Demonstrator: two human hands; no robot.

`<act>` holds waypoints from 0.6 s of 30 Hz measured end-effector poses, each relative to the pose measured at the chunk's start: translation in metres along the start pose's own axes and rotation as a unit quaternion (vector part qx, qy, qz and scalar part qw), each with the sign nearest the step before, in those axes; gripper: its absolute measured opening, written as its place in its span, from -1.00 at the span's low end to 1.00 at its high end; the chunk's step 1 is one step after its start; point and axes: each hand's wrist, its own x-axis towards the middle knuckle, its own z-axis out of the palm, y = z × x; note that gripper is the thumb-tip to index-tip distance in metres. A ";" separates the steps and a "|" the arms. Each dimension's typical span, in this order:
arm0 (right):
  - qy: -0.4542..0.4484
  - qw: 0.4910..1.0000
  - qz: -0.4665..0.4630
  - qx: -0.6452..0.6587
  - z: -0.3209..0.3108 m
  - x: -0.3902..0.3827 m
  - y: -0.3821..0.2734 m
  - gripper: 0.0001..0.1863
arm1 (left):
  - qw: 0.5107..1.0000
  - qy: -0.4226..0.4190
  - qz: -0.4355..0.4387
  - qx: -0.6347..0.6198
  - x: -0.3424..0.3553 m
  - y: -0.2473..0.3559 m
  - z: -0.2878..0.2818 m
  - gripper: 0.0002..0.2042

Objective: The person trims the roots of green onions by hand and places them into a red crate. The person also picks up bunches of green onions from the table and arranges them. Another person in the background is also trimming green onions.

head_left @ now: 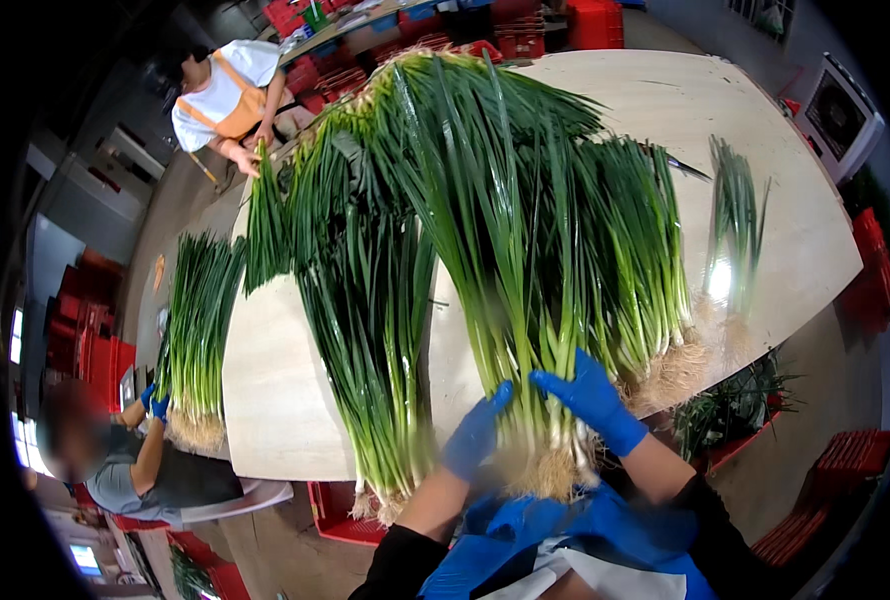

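Hands (477, 432) (593, 398) (two, gloved) around one scallion bunch (510, 270)

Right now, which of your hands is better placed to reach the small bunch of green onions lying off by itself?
Probably the right hand: the small bunch lies on its side, beyond the neighbouring bundle. The left hand would have to cross over.

A single head-worn fisheye view looks steeply down and forward over the pale worktop (645, 110) from its near edge. The person's own forearms enter from the lower edge, close beneath the lens. Beyond the worktop's far end, red crates (525, 30) sit small and distant. Straight worktop edges bend toward the dark circular rim.
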 end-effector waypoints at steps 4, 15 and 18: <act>0.153 0.968 0.033 -0.196 -0.019 0.052 0.096 -0.20 | 0.960 -0.137 -0.008 -0.244 0.025 -0.025 -0.042 -0.49; -0.043 0.960 -0.008 -0.277 0.050 0.042 0.093 -0.51 | 0.965 -0.106 -0.001 -0.239 0.020 -0.037 -0.066 -0.54; -0.076 0.962 0.094 -0.245 0.076 0.038 0.077 -0.51 | 0.966 -0.074 -0.017 -0.249 0.021 -0.037 -0.058 -0.52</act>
